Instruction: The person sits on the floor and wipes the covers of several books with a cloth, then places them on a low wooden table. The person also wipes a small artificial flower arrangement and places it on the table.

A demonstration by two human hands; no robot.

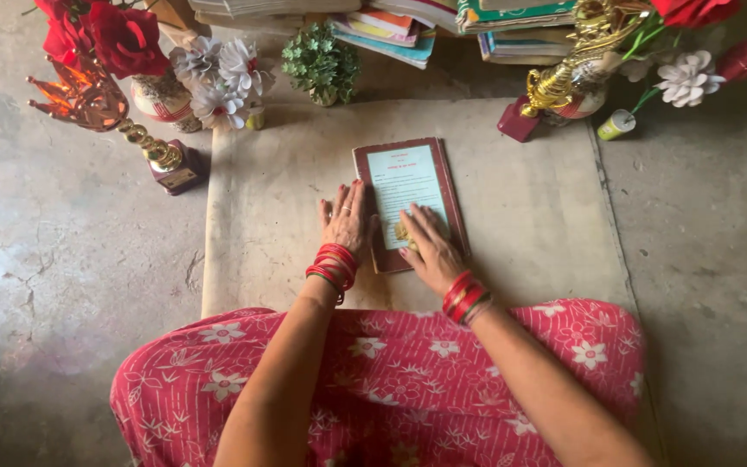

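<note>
On the book (408, 186), both hands' flat fingers (421, 227).

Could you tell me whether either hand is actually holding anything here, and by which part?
Nothing is held: the left hand lies flat at the book's left edge, the right hand flat on its cover.

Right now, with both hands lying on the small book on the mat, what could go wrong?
1. The right hand covers part of the book, so pressing or sliding could crease its cover.
2. The left hand lies at the book's edge, half on the mat; a push may slide the book.
3. The trophy and flower vase stand nearby; a wide arm sweep might topple them.
</note>
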